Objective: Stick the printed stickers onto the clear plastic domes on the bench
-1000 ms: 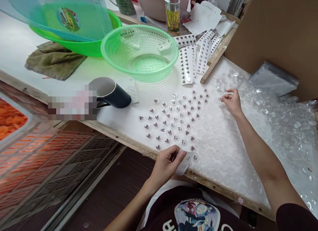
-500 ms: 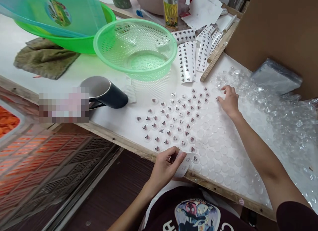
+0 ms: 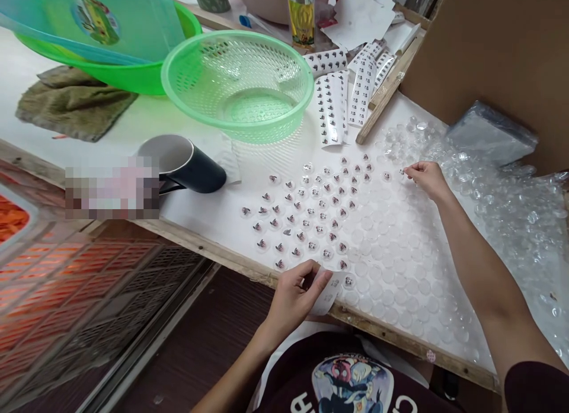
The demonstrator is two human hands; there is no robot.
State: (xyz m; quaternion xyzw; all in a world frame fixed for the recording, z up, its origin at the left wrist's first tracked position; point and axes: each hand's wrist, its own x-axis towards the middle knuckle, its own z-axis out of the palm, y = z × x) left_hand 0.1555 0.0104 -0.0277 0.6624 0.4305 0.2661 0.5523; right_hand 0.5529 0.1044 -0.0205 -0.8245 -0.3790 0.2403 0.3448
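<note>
Head view. The person sits at the near edge of the white bench [image 3: 204, 211]. The left hand [image 3: 296, 297] is curled at that edge, thumb and fingers closed on a small sticker strip [image 3: 326, 291]; the strip hangs just off the wooden edge rail, probably so that stickers can be peeled clear of the work surface. The right hand [image 3: 425, 177] reaches out over the bench with its fingertips pinched together at the far end of the rows of clear domes [image 3: 391, 265]. Something small may be between the fingertips, but it is too small to tell.

The domes lie flat in close rows, touching or nearly touching, which keeps each one reachable from above. The domes with stickers [image 3: 311, 217] form the left block; the plain ones lie to the right of it and toward the near edge. A loose heap of clear domes [image 3: 502, 211] lies further right, near the right hand, apparently as supply.

Spare sticker sheets [image 3: 333, 108] lie beyond the rows, beside a wooden strip [image 3: 382, 99]. A green perforated basket [image 3: 237, 84] stands upright behind the rows. A dark mug [image 3: 186, 164] lies on its side to the left. A cardboard panel [image 3: 489, 57] stands at the right rear.
</note>
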